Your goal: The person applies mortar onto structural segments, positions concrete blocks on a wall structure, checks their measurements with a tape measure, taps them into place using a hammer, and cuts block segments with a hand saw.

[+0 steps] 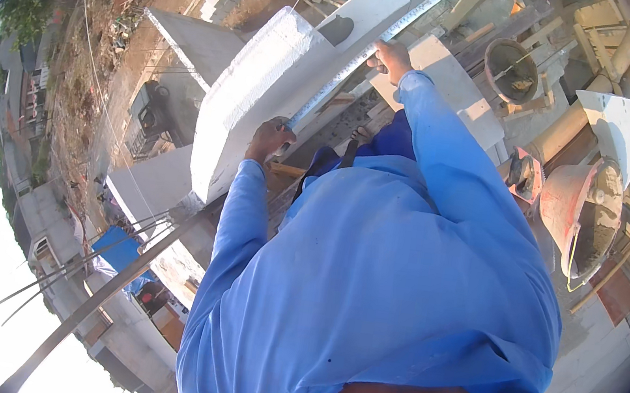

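A wall of pale lightweight blocks [247,80] curves away in front of me, with a thick white block at its near end. Along its inner edge runs a long, narrow blue-white strip with fine marks, which looks like a measuring tape [329,87]. My left hand [268,141] is closed at the near end of the tape, around a small dark part beside the block. Farther along, my right hand [391,57] is curled closed at the tape against the wall's edge. The tape continues past it toward the top of the view.
On the right stand a reddish mortar bucket [587,216], a dark round tub [511,70] and a pale angled board [612,128]. A long wooden pole [93,310] slants at lower left. Beyond the wall, the ground drops to a dirt site with a vehicle [153,108].
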{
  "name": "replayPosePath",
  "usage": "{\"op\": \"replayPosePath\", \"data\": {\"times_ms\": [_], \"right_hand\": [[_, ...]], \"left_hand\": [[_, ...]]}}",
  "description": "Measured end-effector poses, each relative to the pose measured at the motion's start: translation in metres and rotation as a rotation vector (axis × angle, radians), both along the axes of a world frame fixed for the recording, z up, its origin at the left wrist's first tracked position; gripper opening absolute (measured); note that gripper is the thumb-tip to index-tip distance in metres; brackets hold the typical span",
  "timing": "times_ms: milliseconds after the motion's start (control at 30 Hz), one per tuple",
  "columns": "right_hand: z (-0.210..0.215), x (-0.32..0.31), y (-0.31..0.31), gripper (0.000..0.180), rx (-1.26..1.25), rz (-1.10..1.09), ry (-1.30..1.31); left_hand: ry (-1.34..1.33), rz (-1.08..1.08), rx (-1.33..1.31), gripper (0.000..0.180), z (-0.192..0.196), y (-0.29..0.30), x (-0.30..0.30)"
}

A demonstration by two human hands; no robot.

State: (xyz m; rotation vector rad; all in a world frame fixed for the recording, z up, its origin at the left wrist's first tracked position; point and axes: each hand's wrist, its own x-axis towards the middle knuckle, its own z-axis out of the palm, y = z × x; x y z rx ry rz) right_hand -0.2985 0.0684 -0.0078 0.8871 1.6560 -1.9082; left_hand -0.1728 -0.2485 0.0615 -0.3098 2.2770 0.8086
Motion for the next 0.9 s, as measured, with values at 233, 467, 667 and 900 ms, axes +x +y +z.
{"op": "replayPosePath", "data": {"times_ms": [233,467,667,900], "right_hand": [[-0.011,-0.016,-0.030,0.021,-0.002,-0.068,-0.071],[-0.043,-0.026,-0.041,0.019,0.024,-0.075,-0.101],[-0.044,-0.029,-0.047,0.021,0.009,-0.059,-0.123],[-0.027,-0.030,-0.050,0.029,0.123,-0.001,-0.181]], "left_hand": [[0.130,-0.014,-0.256,0.062,-0.008,-0.009,0.019],[0.217,0.083,-0.279,0.059,0.004,-0.001,0.027],[0.283,0.105,-0.330,0.055,-0.003,-0.006,0.035],[0.050,0.197,-0.373,0.062,-0.007,-0.011,0.032]]}}
